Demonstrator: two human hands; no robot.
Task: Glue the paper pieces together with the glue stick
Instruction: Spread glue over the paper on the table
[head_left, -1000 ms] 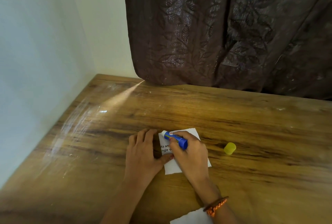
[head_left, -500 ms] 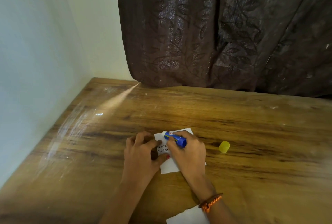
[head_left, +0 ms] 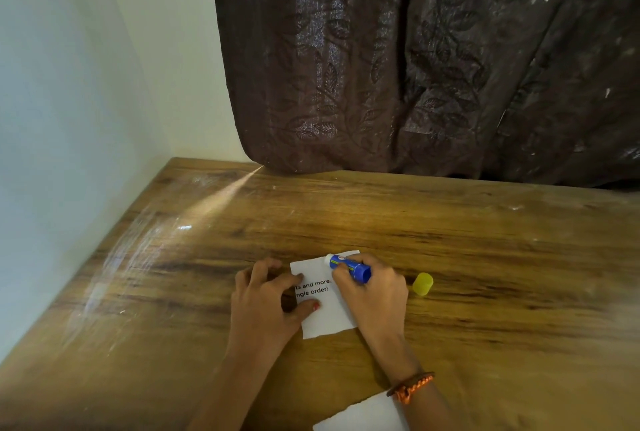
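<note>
The right hand [head_left: 375,295] grips a blue glue stick [head_left: 349,268], fingers and thumb curled round its barrel, with the stick tilted low so that its white tip points up and to the left and meets the far edge of a white paper piece [head_left: 327,313]. The right forearm enters from the lower right and carries an orange braided wristband [head_left: 412,387]. The paper piece lies flat on the wooden table [head_left: 485,275], near its front middle, and bears printed black text, partly covered by the left hand [head_left: 263,306]. The left hand holds the paper down at its left edge: the thumb tip presses on the sheet below the text, and the curled index finger touches the sheet beside the text; the remaining fingers are bent, with their tips on the table just left of the paper. The left forearm enters from the bottom centre. A yellow cap [head_left: 423,284] lies on the table just right of the right hand, apart from it. A second white paper piece [head_left: 363,415] lies at the bottom edge of the view, partly under the right forearm. A dark brown leaf-patterned curtain [head_left: 415,67] hangs behind the table.
</note>
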